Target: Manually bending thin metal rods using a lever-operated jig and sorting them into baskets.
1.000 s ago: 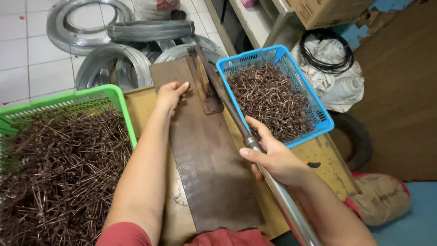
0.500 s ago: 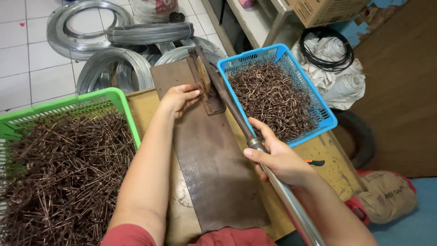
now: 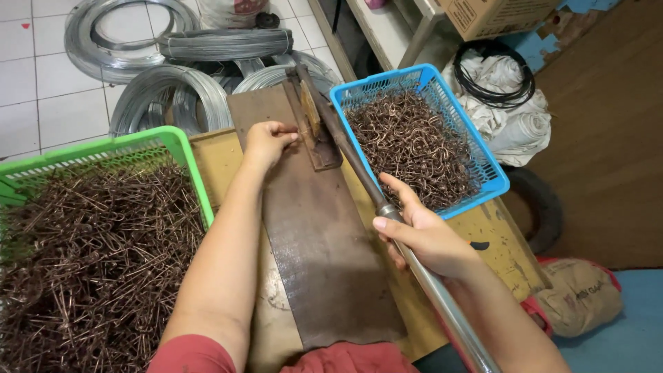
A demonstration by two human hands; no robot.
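Right hand wraps fingers around the long grey metal lever; left hand, fingers curled together, rests beside its hinged end.

Two bare forearms belonging to one person, left hand and right hand both without gloves, rings or watch. A short red sleeve covers the near left upper arm; matching red clothing lies below.

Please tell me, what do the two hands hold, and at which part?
The right hand grips the long metal lever around mid-shaft. The left hand rests by the lever's jig; whether it holds anything cannot be told.
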